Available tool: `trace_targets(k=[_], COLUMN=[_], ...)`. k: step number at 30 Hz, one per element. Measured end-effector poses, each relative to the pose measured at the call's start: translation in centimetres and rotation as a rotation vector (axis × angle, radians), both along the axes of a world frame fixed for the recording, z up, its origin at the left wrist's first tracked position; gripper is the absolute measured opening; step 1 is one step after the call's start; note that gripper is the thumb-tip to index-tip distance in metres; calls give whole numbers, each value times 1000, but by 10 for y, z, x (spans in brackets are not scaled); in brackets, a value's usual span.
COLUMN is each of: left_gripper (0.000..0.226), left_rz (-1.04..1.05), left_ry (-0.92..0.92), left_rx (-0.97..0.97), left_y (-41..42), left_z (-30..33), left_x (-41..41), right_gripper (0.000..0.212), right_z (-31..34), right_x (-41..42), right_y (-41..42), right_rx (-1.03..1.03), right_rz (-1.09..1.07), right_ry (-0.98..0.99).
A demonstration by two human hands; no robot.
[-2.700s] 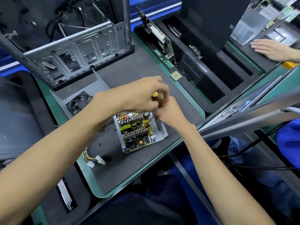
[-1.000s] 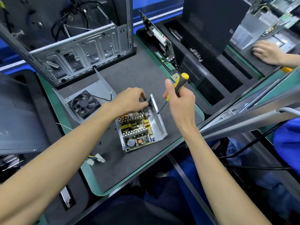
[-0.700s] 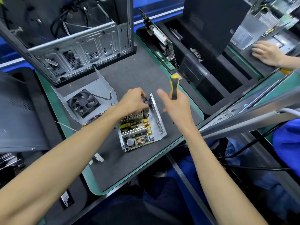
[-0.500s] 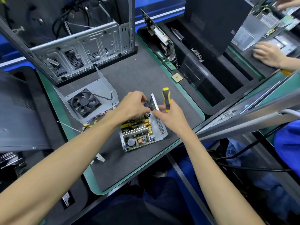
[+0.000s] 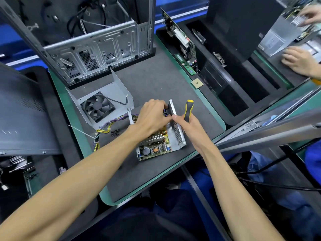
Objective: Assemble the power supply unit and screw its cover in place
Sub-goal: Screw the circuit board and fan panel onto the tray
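The open power supply unit point(image 5: 157, 146) lies on the dark mat, its circuit board and heatsinks exposed and its perforated metal wall point(image 5: 177, 131) on the right. My left hand point(image 5: 152, 117) reaches into the far end and pinches a small black part at the back wall. My right hand point(image 5: 188, 126) holds a yellow-and-black screwdriver point(image 5: 188, 109), handle pointing up, with its thumb at the wall's top edge. The metal cover with its fan point(image 5: 98, 106) lies apart to the left. Loose black screws point(image 5: 115, 132) sit beside the yellow-purple wire bundle point(image 5: 106, 129).
An open computer case point(image 5: 93, 47) stands at the back. A foam tray point(image 5: 234, 87) with circuit cards lies to the right, a CPU chip point(image 5: 197, 83) at its edge. Another person's hands point(image 5: 300, 61) work at far right. A grey side panel point(image 5: 22, 115) lies left.
My right hand has swung the screwdriver from tip-down to handle-up and come down against the unit's wall. My left hand stays at the unit's far end.
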State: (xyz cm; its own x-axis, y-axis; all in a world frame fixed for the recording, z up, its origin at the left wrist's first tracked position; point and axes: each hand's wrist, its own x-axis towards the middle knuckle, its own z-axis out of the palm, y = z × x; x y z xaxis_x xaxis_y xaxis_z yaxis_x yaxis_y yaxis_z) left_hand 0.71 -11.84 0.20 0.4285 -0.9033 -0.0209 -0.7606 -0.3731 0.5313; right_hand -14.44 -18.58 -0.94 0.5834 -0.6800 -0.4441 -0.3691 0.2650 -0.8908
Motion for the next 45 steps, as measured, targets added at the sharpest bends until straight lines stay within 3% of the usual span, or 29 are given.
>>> trace_targets(k=[6,12,16,22,29,40,45], left_gripper=[24,32,24,22,29,20,14], left_rz=[-59,-140,-150,-61,186,79,158], left_ry=[5,21,25,23,44,29,46], left_rx=[-34,-7,-35,-69,-39,53,18], left_y=[4,4,7,9,9,11,9], left_z=[0,-5,-7,-6,-3,6,4], left_x=[-6,-13,-11,-10,-5,-4,-7], right_gripper=[19,58,29,30,31,34,33], right_z=[-6,-7,-9,4,10,11,12], right_x=[-2,-7,-7,4,26,29,30], right_y=[-5,-4,-9,-13,-24,-42,-44], right_rx=[72,110,102,2,-51,65,89], right_rz=[-62,-86,-65,30,146,222,233], right_ry=[-67,-109,-94,-8,48,-35,-55])
